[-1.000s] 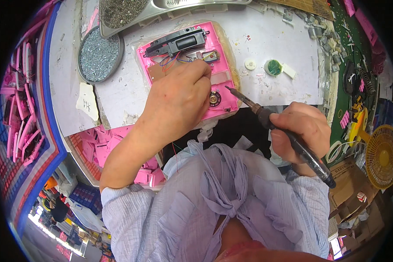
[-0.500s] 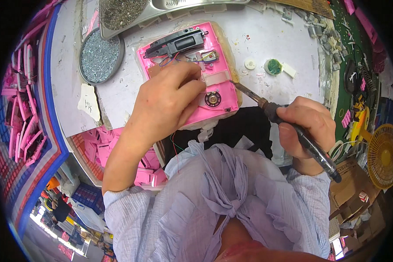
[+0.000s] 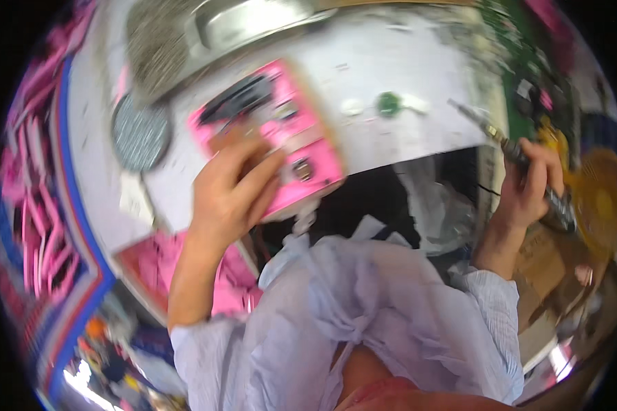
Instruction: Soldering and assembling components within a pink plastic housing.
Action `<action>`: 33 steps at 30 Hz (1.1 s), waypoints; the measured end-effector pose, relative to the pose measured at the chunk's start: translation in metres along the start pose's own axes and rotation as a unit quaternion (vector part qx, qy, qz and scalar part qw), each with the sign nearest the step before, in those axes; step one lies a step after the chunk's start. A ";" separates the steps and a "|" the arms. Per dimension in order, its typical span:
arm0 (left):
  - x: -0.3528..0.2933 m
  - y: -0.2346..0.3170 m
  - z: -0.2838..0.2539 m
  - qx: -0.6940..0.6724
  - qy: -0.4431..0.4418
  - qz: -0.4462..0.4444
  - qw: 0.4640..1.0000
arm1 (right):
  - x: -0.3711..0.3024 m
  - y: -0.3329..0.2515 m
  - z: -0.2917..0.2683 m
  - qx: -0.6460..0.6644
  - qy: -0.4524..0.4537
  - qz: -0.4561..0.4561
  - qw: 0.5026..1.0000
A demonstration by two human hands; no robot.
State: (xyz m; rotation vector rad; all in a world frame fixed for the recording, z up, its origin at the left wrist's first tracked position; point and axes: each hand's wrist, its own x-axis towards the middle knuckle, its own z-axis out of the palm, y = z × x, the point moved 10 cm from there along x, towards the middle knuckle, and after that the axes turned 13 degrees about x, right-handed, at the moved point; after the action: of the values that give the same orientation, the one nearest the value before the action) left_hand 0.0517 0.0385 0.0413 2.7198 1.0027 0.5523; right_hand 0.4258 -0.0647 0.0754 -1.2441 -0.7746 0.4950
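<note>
A pink plastic housing [image 3: 328, 156] lies tilted on the white worktop, blurred by motion. It carries a long black part [image 3: 236, 99] and a small round speaker [image 3: 301, 169]. Over its left side my left hand [image 3: 226, 185] rests with fingers bent and drawn together; what they pinch, if anything, is hidden. Well off to the right, my right hand [image 3: 533, 179] is wrapped round the dark handle of a soldering iron [image 3: 493, 133]. Its metal tip points up and left, apart from the housing. A small round green thing [image 3: 389, 104] sits on the worktop between them.
A round dish of small metal pieces [image 3: 142, 133] stands left of the housing, and a metal tray [image 3: 253, 20] lies behind it. Pink parts fill a box [image 3: 159, 264] at the lower left. A yellow fan [image 3: 596, 195] and cardboard [image 3: 545, 270] are at right.
My right hand has drawn the soldering iron away from the housing's edge, out to the right. My left hand stays at the housing. The whole view has shifted and blurred.
</note>
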 end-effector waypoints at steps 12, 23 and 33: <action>-0.005 0.010 0.009 0.011 0.007 -0.004 1.000 | 0.062 -0.066 -0.200 -0.106 0.205 -0.132 0.964; -0.026 -0.009 -0.022 -0.002 0.100 -0.048 0.994 | 0.079 0.067 -0.129 0.149 0.119 0.230 0.954; -0.022 -0.014 -0.032 0.043 0.172 -0.104 0.979 | -0.053 0.035 0.236 -0.175 -0.394 -0.181 0.884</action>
State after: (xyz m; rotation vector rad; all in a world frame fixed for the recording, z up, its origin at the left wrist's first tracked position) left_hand 0.0151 0.0367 0.0602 2.5986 1.4030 0.9815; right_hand 0.2157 0.0598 0.0576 -1.1705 -1.8193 0.5677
